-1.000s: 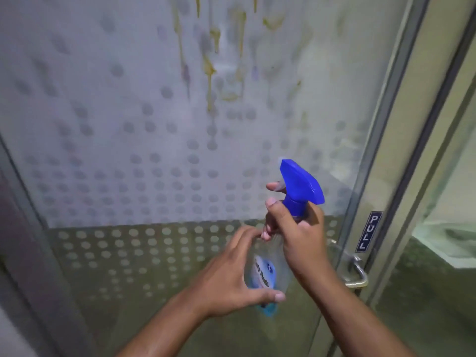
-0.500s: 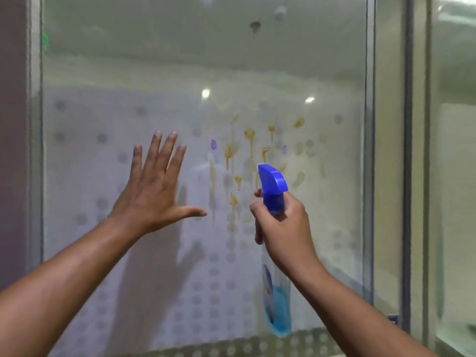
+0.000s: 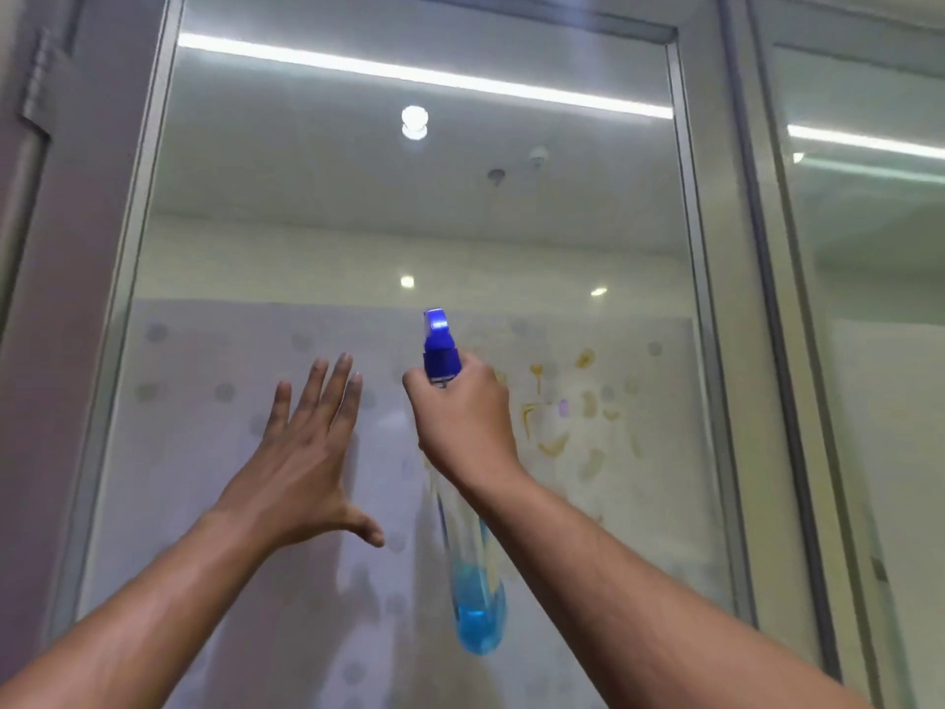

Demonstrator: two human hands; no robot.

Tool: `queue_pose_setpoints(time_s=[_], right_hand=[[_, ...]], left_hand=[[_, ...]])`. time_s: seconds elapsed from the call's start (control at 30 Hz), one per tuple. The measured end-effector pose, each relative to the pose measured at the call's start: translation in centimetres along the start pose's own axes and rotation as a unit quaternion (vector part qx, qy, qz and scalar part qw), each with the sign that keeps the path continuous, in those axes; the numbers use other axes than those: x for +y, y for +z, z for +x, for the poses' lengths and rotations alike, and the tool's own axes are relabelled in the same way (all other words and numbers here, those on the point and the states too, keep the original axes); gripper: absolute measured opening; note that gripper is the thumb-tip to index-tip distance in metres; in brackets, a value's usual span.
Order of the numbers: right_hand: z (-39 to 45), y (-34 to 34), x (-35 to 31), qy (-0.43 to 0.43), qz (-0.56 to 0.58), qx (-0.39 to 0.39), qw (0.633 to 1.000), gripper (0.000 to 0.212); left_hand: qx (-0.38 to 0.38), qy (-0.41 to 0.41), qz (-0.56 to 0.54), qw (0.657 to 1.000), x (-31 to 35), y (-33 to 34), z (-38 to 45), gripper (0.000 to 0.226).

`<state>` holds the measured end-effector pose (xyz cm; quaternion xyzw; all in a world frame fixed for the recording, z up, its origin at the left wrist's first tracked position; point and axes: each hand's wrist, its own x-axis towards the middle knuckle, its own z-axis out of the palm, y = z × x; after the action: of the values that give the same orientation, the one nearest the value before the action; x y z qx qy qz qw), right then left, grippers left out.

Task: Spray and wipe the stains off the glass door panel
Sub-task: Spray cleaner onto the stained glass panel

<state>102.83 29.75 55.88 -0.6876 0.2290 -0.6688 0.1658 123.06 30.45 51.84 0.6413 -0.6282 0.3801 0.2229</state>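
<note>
Glass door panel filling the view, frosted and dotted on its lower part, showing yellow and purple stains at mid-height on the right. Right hand gripping the neck of a spray bottle, blue nozzle pointing at the glass left of the stains. Left hand hovering before the frosted area, fingers spread, holding nothing.

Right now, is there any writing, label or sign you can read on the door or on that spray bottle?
None can be read.
Spray bottle, held in the right hand: no label faces the camera, so no brand or words show.
Glass door panel: only printed dots and yellow and purple stains, no lettering.
Left hand: open, holds nothing with text.
</note>
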Motion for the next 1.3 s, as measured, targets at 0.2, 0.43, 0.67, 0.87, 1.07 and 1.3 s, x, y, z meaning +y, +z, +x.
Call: queue_pose_setpoints(time_s=[0.2,0.43,0.67,0.87,1.07,1.3], right_hand=[[1.1,1.2,-1.2,0.002,-0.025,-0.012,1.0,0.027],[2.6,-2.1,-0.8,0.023,-0.043,0.032,0.998,0.029],[5.2,-12.3,2.7,0.103,-0.047,0.147,0.983,0.019],[4.9,-18.5,6.2,0.156,-0.066,0.204,0.964,0.018],[3.0,-14.4,5.2,0.105,-0.106,0.117,0.982,0.021],[-0.8,-3.7,1.8,0.053,-0.108,-0.082,0.989,0.029]], left_hand=[[-0.004,-0.003,-0.01,1.0,-0.3,-0.1,0.0,0.181],[0.008,0.01,0.013,1.0,-0.3,-0.3,0.0,0.177],[0.023,0.028,0.078,0.996,-1.0,0.4,0.0,0.174],[0.001,0.019,0.072,0.997,-1.0,0.2,-0.1,0.173],[0.01,0.013,0.084,0.996,-0.9,0.2,-0.1,0.175],[-0.015,-0.017,0.053,0.998,0.3,-0.9,-0.3,0.177]])
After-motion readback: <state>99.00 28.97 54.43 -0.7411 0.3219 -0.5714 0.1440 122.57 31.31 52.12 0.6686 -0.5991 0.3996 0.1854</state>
